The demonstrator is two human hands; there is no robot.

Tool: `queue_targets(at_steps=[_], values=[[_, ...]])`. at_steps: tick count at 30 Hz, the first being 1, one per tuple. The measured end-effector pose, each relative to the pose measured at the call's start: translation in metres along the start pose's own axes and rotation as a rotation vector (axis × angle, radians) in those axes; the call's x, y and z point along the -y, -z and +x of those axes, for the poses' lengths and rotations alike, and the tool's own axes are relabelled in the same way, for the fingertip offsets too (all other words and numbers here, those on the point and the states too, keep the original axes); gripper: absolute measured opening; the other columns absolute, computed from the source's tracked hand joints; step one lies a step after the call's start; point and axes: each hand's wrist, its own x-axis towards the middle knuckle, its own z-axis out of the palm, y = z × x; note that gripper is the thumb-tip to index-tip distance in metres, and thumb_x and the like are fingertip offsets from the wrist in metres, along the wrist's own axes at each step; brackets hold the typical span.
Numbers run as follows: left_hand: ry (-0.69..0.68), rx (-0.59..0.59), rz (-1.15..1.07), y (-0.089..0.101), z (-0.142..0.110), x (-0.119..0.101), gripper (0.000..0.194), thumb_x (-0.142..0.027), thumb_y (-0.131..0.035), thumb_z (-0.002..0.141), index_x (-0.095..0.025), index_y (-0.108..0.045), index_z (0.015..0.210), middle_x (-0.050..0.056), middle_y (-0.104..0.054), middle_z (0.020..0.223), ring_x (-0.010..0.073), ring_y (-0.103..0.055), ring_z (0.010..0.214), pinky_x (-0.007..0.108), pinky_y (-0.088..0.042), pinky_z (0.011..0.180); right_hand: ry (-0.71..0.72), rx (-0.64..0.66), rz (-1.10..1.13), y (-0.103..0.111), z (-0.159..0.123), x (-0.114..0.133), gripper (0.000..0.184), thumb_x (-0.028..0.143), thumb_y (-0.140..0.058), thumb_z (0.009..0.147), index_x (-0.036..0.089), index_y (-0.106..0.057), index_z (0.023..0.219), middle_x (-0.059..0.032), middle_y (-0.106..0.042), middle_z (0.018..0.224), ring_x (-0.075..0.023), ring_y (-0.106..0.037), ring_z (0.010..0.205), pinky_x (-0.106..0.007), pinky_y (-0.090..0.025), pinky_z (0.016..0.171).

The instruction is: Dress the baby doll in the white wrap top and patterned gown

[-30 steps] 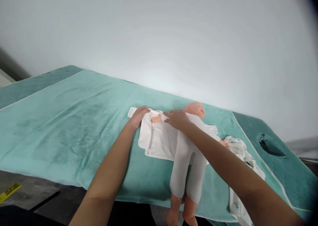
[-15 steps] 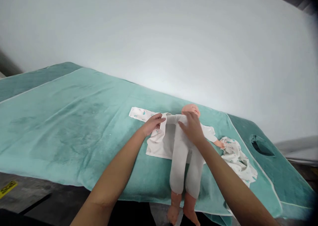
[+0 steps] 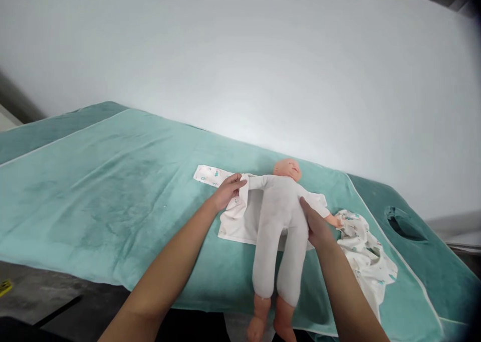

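Pinching, with the left hand [image 3: 227, 190], the turned-back front edge of the printed baby shirt [image 3: 238, 231], right beside one outstretched arm of the soft-bodied baby doll [image 3: 280, 201]. Seeing the shirt lying spread partly beneath the doll on the teal blanket [image 3: 131, 206], with the printed sleeve [image 3: 212, 175] pointing away from the torso. Cupping the doll's opposite flank with the right hand [image 3: 316, 224], thumb on top; not being able to tell whether gripping underneath with the hidden fingers. Probably faring best by keeping the pinch light and close to the arm, easing rather than tugging the cloth, and steadying the torso against sliding. Counting two hands, one doll, one shirt, one blanket and one crumpled printed garment [image 3: 366, 251] beside the doll.
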Motion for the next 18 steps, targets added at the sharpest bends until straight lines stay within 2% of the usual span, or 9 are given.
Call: queue_targets(at_steps=[5,8,10,13,18], values=[[-0.010,-0.062,0.005,-0.005,-0.001,-0.001,0.040,-0.039,-0.080,0.073,-0.019,-0.046,0.074,-0.006,-0.043,0.067,0.0068,-0.041,0.057,0.020,-0.034,0.055,0.125,0.088,0.055,-0.019,0.007,-0.007,0.047,0.039,-0.081,0.072,0.025,-0.064,0.114,-0.0055,-0.076,0.111,-0.0256,-0.074,0.092,-0.037,-0.064,0.075],[-0.019,-0.127,0.034,-0.009,0.010,-0.004,0.041,-0.041,-0.080,0.071,-0.019,-0.045,0.073,-0.006,-0.043,0.066,0.0079,-0.042,0.058,0.021,-0.035,0.056,0.193,0.169,0.109,-0.016,0.020,-0.023,0.047,0.040,-0.079,0.074,0.025,-0.061,0.115,-0.0053,-0.074,0.116,-0.0254,-0.073,0.095,-0.039,-0.064,0.080],[-0.001,-0.168,0.140,-0.015,0.023,-0.008,0.040,-0.043,-0.079,0.071,-0.019,-0.047,0.073,-0.006,-0.042,0.066,0.0085,-0.041,0.057,0.022,-0.032,0.054,0.241,0.233,0.121,-0.010,0.029,-0.033,0.047,0.041,-0.078,0.075,0.024,-0.060,0.115,-0.0054,-0.072,0.119,-0.0254,-0.072,0.100,-0.039,-0.063,0.083],[0.008,-0.193,0.321,-0.031,0.042,-0.018,0.039,-0.044,-0.077,0.074,-0.020,-0.047,0.072,-0.006,-0.039,0.064,0.0084,-0.035,0.055,0.023,-0.026,0.051,0.280,0.257,0.083,-0.004,0.037,-0.038,0.049,0.043,-0.079,0.073,0.023,-0.058,0.112,-0.0051,-0.071,0.116,-0.0254,-0.070,0.101,-0.040,-0.061,0.086],[-0.048,-0.181,0.483,-0.072,0.058,-0.044,0.037,-0.042,-0.075,0.077,-0.019,-0.046,0.071,-0.005,-0.038,0.064,0.0087,-0.034,0.057,0.023,-0.027,0.054,0.262,0.288,-0.056,-0.013,0.038,-0.022,0.051,0.044,-0.080,0.069,0.020,-0.058,0.109,-0.0119,-0.070,0.117,-0.0283,-0.067,0.106,-0.039,-0.060,0.087]])
